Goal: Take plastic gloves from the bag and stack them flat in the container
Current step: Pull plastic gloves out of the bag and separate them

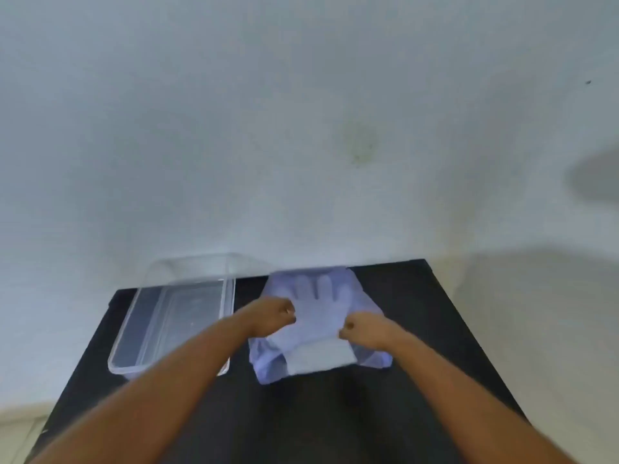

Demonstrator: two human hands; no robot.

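Note:
A clear plastic bag (368,296) lies on the black table (318,413), right of centre. On top of it lies a flat stack of translucent plastic gloves (318,316), fingers pointing away from me, cuff end near me. My left hand (271,313) pinches the gloves' left edge. My right hand (365,329) pinches the right edge. A clear rectangular container (130,333) stands to the left of the bag; my left forearm crosses its near right corner. I cannot tell whether the container holds gloves.
The table is narrow, with its far edge against a pale wall (301,128). Light floor (20,426) shows off the table's left and right sides. Bare black tabletop lies near me between my forearms.

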